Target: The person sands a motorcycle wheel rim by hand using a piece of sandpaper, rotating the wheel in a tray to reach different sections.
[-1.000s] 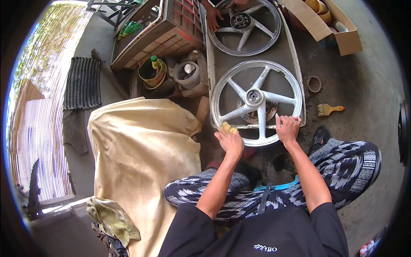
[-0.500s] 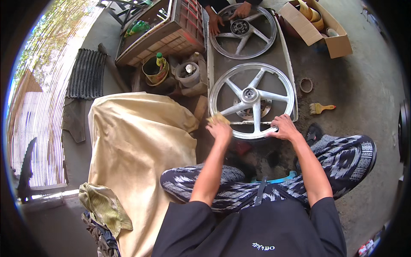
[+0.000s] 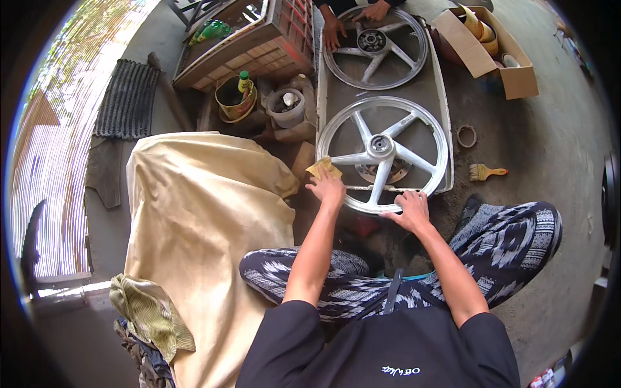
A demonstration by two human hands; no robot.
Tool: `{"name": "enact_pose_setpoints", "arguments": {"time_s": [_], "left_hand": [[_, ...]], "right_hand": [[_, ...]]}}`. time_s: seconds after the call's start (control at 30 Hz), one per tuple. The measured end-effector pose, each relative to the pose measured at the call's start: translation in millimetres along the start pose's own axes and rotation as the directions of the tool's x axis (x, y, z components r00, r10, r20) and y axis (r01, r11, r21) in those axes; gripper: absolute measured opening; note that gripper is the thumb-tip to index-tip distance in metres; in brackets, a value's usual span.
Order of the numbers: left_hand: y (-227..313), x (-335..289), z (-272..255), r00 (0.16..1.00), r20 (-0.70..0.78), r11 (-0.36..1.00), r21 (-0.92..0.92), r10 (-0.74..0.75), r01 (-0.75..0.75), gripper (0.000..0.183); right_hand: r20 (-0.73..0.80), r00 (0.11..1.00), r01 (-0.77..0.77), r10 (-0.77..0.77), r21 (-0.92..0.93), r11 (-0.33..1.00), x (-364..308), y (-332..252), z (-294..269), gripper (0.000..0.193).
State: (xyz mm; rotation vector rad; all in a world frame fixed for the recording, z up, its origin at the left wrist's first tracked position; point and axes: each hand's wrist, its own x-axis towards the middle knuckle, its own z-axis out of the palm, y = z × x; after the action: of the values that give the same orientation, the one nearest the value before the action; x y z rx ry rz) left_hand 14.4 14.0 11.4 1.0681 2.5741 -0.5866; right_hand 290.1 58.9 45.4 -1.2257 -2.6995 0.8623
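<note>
A pale, silvery-white spoked motorcycle wheel lies flat on a shallow, light-edged tray, its near rim overhanging the tray's front edge. My left hand pinches a folded piece of yellow sandpaper against the rim's left side. On the near right part of the rim, my right hand is closed, thumb along the edge. A brake disc shows beneath the spokes. Farther back on the tray lies a second, greyer wheel, touched by another person's hands.
A paintbrush and a ring lie right of the tray. An open cardboard box stands at back right. To the left are a bucket, a whitish tub, a crate and a draped tan cloth.
The near wheel has turned a little clockwise. My right hand has shifted left along the rim with it. The left hand and the sandpaper have moved slightly up the rim.
</note>
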Motion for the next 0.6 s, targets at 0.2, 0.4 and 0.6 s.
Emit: {"name": "enact_pose_setpoints", "arguments": {"time_s": [0.2,0.4,0.6], "left_hand": [[-6,21,0,0.999,-0.003,0.989,-0.14,-0.042,0.041,0.063],[0,65,-12,0.998,-0.064,0.997,-0.074,-0.027,0.022,0.057],[-4,-6,-2,0.998,-0.016,0.986,-0.156,-0.065,0.062,0.057]], "right_hand": [[-0.026,0.999,0.029,-0.029,-0.036,0.999,4,-1,-4,0.069],[-0.046,0.998,0.041,-0.04,0.008,0.999,7,-1,1,0.068],[-0.064,0.997,0.031,-0.032,-0.012,0.999,7,4,-1,0.069]]}}
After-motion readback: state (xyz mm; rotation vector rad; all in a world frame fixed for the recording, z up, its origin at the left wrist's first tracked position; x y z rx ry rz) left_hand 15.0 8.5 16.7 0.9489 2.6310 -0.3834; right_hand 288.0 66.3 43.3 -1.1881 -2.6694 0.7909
